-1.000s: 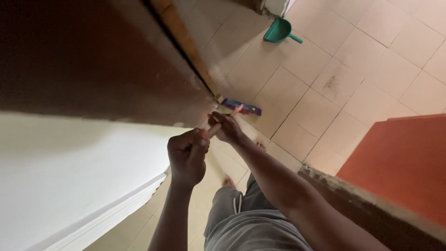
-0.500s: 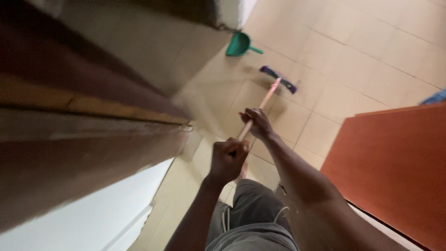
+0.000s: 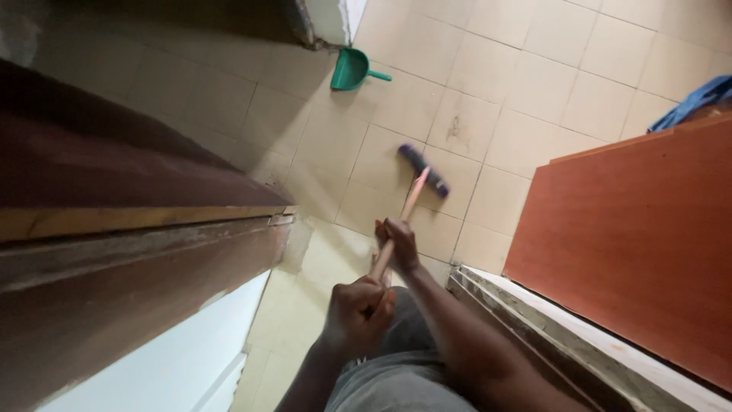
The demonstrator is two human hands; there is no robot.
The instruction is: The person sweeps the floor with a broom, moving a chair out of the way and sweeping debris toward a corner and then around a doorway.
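Basically, broom (image 3: pixel 412 197) runs from both fists down to the tiled floor (image 3: pixel 488 76): purple head flat on a tile, well ahead of the hands, pale handle slanting back toward the body. Right hand (image 3: pixel 396 243) is closed round the handle w/ fingers wrapped, further down the stick; left hand (image 3: pixel 358 311) is fisted on the top end, closer to the chest. Two grips spaced apart probably give leverage, so the head stays pressed to the floor. Green dustpan (image 3: pixel 352 70) lies far beyond the broom head, by a wall corner. Dark wooden door (image 3: pixel 114 252) stands left of the left hand; reddish-brown panel (image 3: pixel 633 244) sits right of the right arm. Blue cloth (image 3: pixel 698 99) shows at the far right.
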